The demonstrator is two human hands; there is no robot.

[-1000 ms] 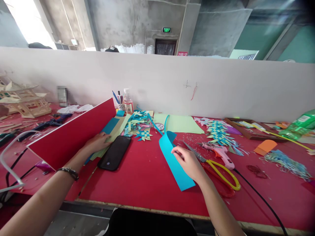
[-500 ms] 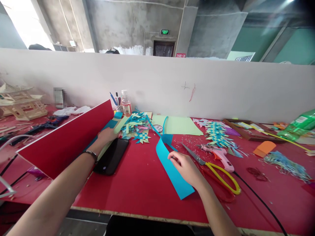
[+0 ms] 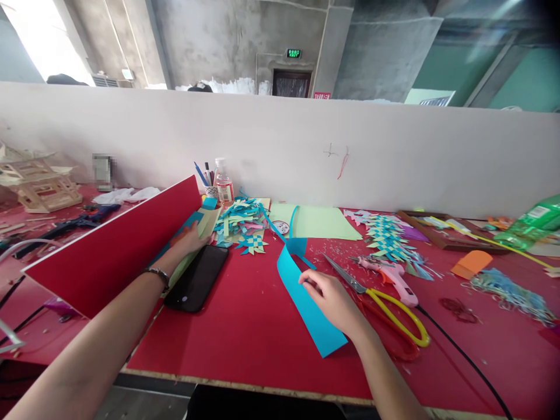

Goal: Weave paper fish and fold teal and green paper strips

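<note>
Blue paper (image 3: 305, 309): in right hand (image 3: 326, 296), 5 o'clock in view
Sheets (image 3: 212, 220): by left hand (image 3: 187, 240), 8 o'clock, grip unclear; likely picking, needs pinch

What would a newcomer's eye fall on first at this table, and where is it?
The bright blue paper strip at the right hand, near the middle of the red table, probably draws the eye first. To its right lie large yellow-and-red-handled scissors beside a pink glue gun. A red board stands at left.

Free tabletop (image 3: 245, 326) lies between phone (image 3: 198, 279) and blue paper (image 3: 306, 306); red board (image 3: 126, 245) walls the left
</note>
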